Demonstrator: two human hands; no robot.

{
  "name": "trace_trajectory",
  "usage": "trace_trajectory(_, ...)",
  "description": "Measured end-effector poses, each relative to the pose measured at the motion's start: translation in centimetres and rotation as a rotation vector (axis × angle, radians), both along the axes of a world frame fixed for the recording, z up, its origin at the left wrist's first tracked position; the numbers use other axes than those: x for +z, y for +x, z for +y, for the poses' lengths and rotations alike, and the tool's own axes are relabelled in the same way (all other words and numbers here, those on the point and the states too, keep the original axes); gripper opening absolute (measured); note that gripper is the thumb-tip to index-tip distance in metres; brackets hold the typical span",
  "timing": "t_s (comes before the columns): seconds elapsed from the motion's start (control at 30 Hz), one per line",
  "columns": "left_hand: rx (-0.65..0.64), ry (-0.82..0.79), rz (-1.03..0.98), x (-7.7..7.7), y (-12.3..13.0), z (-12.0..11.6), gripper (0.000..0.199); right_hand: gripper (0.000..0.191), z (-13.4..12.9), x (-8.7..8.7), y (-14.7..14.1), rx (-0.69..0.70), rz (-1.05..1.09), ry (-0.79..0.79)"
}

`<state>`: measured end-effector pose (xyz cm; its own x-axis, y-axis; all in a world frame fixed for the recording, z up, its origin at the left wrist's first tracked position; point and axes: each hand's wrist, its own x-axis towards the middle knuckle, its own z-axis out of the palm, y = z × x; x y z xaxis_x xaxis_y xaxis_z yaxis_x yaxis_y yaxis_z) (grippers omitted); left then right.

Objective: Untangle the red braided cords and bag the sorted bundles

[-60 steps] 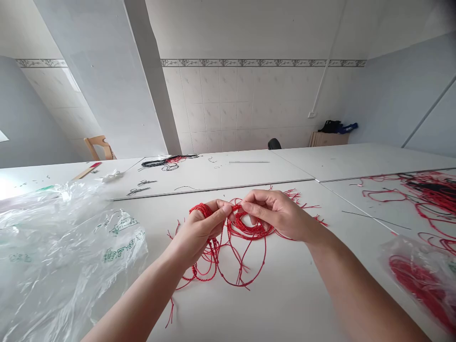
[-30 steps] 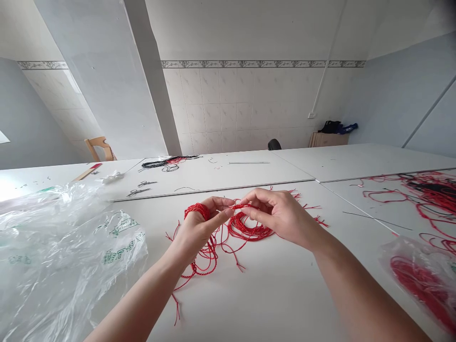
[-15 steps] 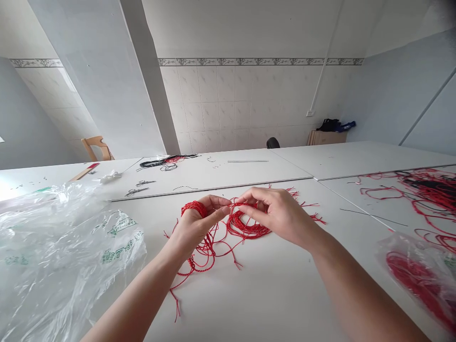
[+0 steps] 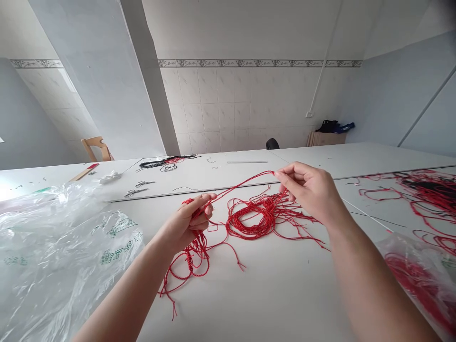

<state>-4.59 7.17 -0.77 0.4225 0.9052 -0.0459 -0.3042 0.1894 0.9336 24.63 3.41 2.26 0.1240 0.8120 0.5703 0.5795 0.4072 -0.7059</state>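
A bundle of red braided cords (image 4: 195, 244) hangs from my left hand (image 4: 194, 216), whose fingers are closed around it. My right hand (image 4: 304, 187), raised to the right, pinches the end of a red cord (image 4: 244, 182). That cord runs up from the left fingers in a nearly straight double strand. Below and between my hands, a coiled heap of red cords (image 4: 251, 223) lies on the white table (image 4: 263, 294), its frayed ends spread to the right. Loops and knotted tails from the left bundle rest on the table.
A crumpled clear plastic bag (image 4: 64, 247) covers the left side. Two pairs of scissors (image 4: 137, 192) and a black cord bundle (image 4: 156, 164) lie farther back. At right are red and black cords (image 4: 431, 187) and a bag of red cords (image 4: 416, 280).
My right hand has moved right and up, drawing the red cord out between the hands. My left hand has closed around its bundle and shifted slightly left. More of the coiled heap now shows.
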Motion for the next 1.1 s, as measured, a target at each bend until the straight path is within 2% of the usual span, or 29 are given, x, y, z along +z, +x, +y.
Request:
trace_trajectory(0.13, 0.021, -0.039, -0.025, 0.4, 0.2, -0.5, 0.019, 0.029, 0.1, -0.1, 0.1, -0.018, -0.013, -0.031)
trace_trajectory(0.3, 0.046, -0.043, -0.039, 0.9, 0.1, -0.7, 0.021, 0.029, 0.7, -0.4, 1.1, -0.148, -0.065, -0.038)
trace_trajectory(0.47, 0.073, -0.047, -0.089, 1.3, 0.2, -0.8, 0.02, 0.028, 1.0, -0.4, 1.7, -0.157, -0.063, -0.091)
trace_trajectory(0.63, 0.096, -0.035, -0.214, 1.9, 0.1, -1.4, 0.026, 0.026, 1.4, -0.7, 1.4, -0.23, -0.245, -0.207)
trace_trajectory(0.73, 0.111, -0.035, -0.263, 2.3, 0.1, -1.7, 0.03, 0.026, 1.7, -1.1, 1.0, -0.228, -0.311, -0.255)
trace_trajectory(0.83, 0.136, -0.057, -0.294, 2.6, 0.3, -2.0, 0.028, 0.017, 1.8, -1.4, -0.2, -0.163, -0.323, -0.199)
trace_trajectory(0.9, 0.15, -0.062, -0.292, 2.7, 0.5, -2.1, 0.026, 0.013, 1.5, -1.6, -1.6, -0.067, -0.298, -0.126)
trace_trajectory(1.0, 0.146, -0.063, -0.271, 2.6, 0.9, -2.3, 0.023, 0.013, 0.5, -1.8, -4.4, 0.156, -0.233, -0.086)
trace_trajectory(1.1, 0.14, -0.074, -0.251, 2.4, 1.2, -2.5, 0.022, 0.015, -0.6, -2.2, -7.2, 0.374, -0.157, -0.165)
